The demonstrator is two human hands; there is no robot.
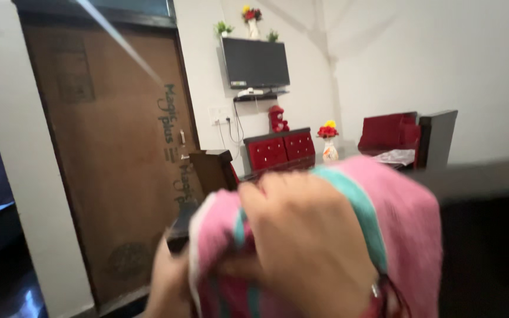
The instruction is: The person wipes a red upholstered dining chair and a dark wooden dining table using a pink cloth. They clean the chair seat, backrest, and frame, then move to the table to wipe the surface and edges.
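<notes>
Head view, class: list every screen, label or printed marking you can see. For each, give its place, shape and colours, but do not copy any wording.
Television: a flat black rectangle on the white back wall, screen dark.
Printed marking: green lettering running vertically down the right edge of the brown door.
Stamps: faint dark patches high and low on that door, blurred.

A brown door [110,153] is filling the left of the frame. A dark television [255,62] is hanging on the white wall [419,53] at upper centre, above a red cabinet [279,148].
</notes>
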